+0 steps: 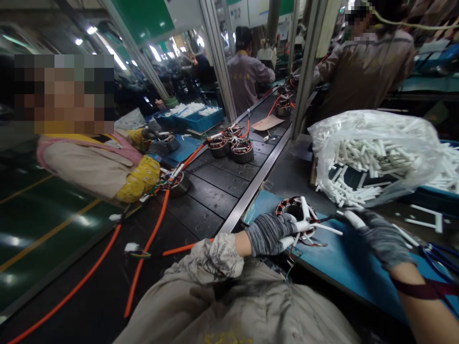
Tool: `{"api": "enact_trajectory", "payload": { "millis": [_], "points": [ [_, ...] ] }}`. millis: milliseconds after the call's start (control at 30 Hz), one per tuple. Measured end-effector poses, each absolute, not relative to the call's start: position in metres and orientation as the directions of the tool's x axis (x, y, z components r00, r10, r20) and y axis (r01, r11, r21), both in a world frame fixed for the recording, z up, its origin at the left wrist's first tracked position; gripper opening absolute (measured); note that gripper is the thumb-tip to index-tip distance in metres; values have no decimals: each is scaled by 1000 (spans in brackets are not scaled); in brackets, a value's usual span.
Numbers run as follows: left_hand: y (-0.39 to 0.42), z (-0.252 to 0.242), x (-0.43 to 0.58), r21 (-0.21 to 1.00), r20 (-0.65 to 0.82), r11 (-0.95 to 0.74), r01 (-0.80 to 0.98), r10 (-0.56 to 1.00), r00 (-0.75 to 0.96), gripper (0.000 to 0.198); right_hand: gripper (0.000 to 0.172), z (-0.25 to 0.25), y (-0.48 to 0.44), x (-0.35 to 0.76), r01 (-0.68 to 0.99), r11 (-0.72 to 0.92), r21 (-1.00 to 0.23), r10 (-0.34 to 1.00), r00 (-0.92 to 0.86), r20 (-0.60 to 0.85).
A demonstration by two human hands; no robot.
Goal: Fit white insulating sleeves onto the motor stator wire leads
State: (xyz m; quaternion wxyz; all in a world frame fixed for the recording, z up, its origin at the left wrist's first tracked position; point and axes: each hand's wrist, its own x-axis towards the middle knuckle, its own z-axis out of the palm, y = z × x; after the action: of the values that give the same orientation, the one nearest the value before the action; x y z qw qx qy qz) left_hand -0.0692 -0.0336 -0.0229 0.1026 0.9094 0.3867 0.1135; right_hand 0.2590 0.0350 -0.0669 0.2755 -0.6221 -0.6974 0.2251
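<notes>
A motor stator [287, 205], a ring with copper windings and dark wire leads, lies on a blue mat in front of me. My left hand [270, 234], in a grey knitted glove with white fingertips, closes over its near side. White sleeve tubes [328, 230] stick out of the stator by those fingers; one stands upright. To the right, my right hand [380, 234], gloved alike, has its fingertips pinched at the end of a dark wire lead [325, 220] coming from the stator. Whether a tube is also in that pinch I cannot tell.
A clear plastic bag [376, 119] of white tubes stands behind my right hand. Blue-handled scissors [437, 255] lie at the right. Left of a metal rail [251, 191], a conveyor [211, 205] carries more stators [242, 150] and orange cables. A co-worker [89, 167] works across it.
</notes>
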Motion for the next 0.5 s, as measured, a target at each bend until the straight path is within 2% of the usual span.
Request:
{"api": "enact_trajectory", "payload": {
  "millis": [67,133,267,400,500],
  "points": [
    [-35,-26,-66,193,113,-690,698,722,682,50,69,-81,48,284,878,86,-471,993,-34,117],
    [-35,-29,-63,96,96,-714,693,700,707,43,65,-93,54,298,921,102,-376,990,-56,131],
    [-36,-35,-60,-66,121,-750,658,648,752,42,57,-105,51,299,943,158,-294,974,-101,202],
    [-39,-37,-61,-110,129,-753,649,637,760,43,50,-104,42,287,944,174,-282,966,-109,234],
    [-39,-38,-60,-124,118,-748,652,641,758,43,41,-97,39,279,919,211,-334,960,-131,247]
  ]
}}
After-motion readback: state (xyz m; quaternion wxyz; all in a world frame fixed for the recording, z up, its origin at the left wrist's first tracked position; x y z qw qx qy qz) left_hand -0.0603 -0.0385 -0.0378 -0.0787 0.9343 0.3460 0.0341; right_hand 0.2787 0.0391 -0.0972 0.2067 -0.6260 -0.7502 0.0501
